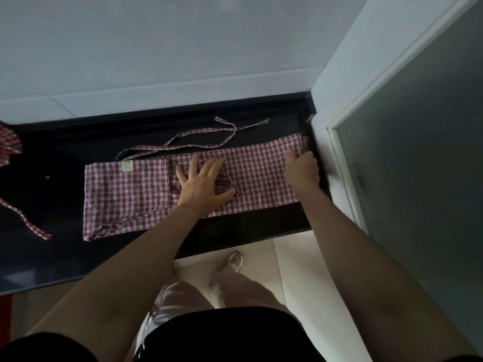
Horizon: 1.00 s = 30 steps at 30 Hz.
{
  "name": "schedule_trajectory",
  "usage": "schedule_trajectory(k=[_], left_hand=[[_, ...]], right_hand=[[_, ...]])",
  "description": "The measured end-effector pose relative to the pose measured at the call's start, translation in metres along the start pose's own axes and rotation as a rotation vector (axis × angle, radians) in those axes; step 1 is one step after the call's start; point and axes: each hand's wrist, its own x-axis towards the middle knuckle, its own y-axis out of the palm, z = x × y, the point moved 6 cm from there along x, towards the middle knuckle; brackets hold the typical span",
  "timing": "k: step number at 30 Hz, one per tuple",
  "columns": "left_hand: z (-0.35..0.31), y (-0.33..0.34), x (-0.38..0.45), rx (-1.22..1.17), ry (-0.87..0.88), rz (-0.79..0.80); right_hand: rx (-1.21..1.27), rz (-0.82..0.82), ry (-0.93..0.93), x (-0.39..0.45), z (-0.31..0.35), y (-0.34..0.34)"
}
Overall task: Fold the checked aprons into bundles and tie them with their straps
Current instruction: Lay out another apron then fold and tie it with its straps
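Observation:
A red-and-white checked apron [125,197] lies folded into a long strip across the black counter [52,252]. Its straps [198,138] trail loose on the counter behind it. My left hand [202,182] presses flat on the middle of the strip, fingers spread. My right hand [302,169] has its fingers curled around the strip's right end, close to the wall. A white label [126,166] shows on the strip's upper left.
Another checked apron [9,145] lies bunched at the counter's far left, with a strap [28,223] hanging over the dark surface. A white wall corner and a glass panel [418,178] stand close on the right. My legs and a shoe [234,261] are below the counter's front edge.

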Motion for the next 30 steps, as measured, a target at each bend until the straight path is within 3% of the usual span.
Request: schedule_trajectory(k=[3, 9, 12, 16, 19, 22, 25, 30], left_hand=[[0.000, -0.009, 0.001, -0.101, -0.034, -0.022], [0.005, -0.024, 0.011, -0.178, -0.068, -0.007], [0.005, -0.032, 0.018, -0.301, -0.125, 0.021], [0.003, -0.034, 0.020, -0.322, -0.156, 0.103], [0.006, -0.036, 0.016, -0.351, -0.174, 0.133], [0.002, -0.038, 0.013, -0.278, -0.078, 0.166], [0.001, -0.032, 0.013, -0.105, -0.032, 0.200], [0.002, -0.044, 0.020, -0.162, -0.111, -0.019]], right_hand=[[0.076, 0.062, 0.052, 0.005, -0.004, -0.004], [-0.149, 0.159, 0.009, 0.009, 0.007, -0.010], [0.069, 0.277, 0.019, 0.005, 0.016, -0.017], [0.301, 0.456, 0.177, -0.002, 0.013, -0.020], [0.317, 0.450, 0.238, -0.001, 0.009, -0.024], [0.270, 0.526, 0.305, -0.017, 0.025, -0.036], [0.124, 0.415, 0.273, -0.011, 0.026, -0.050], [0.101, 0.107, 0.048, -0.007, 0.035, -0.079]])
